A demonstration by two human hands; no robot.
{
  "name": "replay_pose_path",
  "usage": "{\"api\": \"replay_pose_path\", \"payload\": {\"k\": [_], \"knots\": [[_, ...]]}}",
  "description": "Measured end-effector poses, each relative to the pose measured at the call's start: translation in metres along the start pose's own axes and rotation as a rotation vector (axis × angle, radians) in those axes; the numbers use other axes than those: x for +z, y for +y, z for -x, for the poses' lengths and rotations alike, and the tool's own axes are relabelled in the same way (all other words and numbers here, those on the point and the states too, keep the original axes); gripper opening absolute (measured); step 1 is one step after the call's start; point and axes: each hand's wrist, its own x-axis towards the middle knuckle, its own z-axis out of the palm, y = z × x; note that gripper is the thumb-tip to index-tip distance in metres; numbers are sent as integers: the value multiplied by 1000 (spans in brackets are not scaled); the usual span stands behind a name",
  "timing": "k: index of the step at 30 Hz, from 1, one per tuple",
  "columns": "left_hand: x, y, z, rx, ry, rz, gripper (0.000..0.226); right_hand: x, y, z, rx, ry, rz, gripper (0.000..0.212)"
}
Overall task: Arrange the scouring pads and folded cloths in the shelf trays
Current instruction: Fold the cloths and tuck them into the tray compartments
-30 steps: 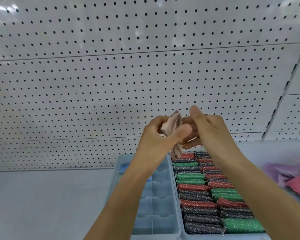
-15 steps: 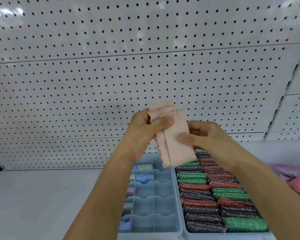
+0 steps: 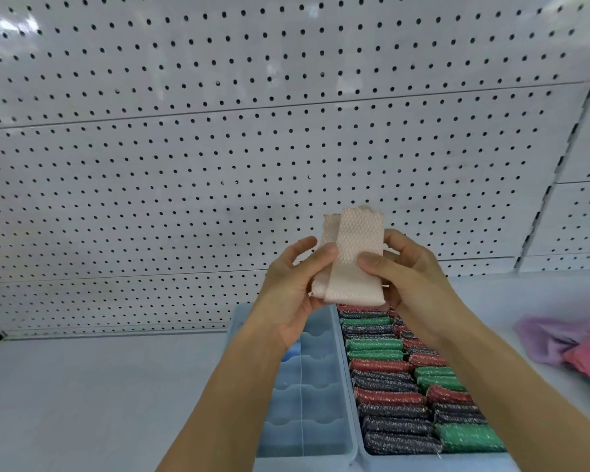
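A pale pink textured cloth, folded into a narrow strip, is held upright in front of the pegboard. My left hand pinches its left edge with the thumb on the front. My right hand grips its right edge the same way. Below the hands stand two light blue trays: the left tray has small divided compartments, and the right tray is packed with rows of green, red and dark glittery scouring pads.
A white pegboard wall fills the background. The trays sit on a white shelf. Loose purple and pink cloths lie in a heap at the right edge. A dark object shows at the far left edge.
The pink cloth went from bunched between my hands to a flattened, folded strip. Both hands now hold it by its sides, a little further right than before.
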Motion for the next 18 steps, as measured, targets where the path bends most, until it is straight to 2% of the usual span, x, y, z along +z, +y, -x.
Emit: {"api": "replay_pose_path", "payload": {"k": [3, 5, 8, 12, 15, 18], "knots": [[1, -5, 5, -167, -85, -47, 53, -1, 4, 0, -20, -33, 23, 29], [2, -7, 7, -212, -126, -32, 46, -2, 6, 1, -30, -34, 50, 27], [1, -11, 2, -54, -118, -15, 50, -6, 9, 2, -26, -15, 92, 18], [-1, -7, 2, 208, -150, -143, 28, -9, 8, 1, 3, -19, -20, 16], [-1, -4, 6, 252, -231, -177, 18, -10, 6, 3, 7, -57, -93, 18], [-2, -3, 9, 205, -267, -107, 28, -10, 8, 3, -35, -67, -98, 25]]}}
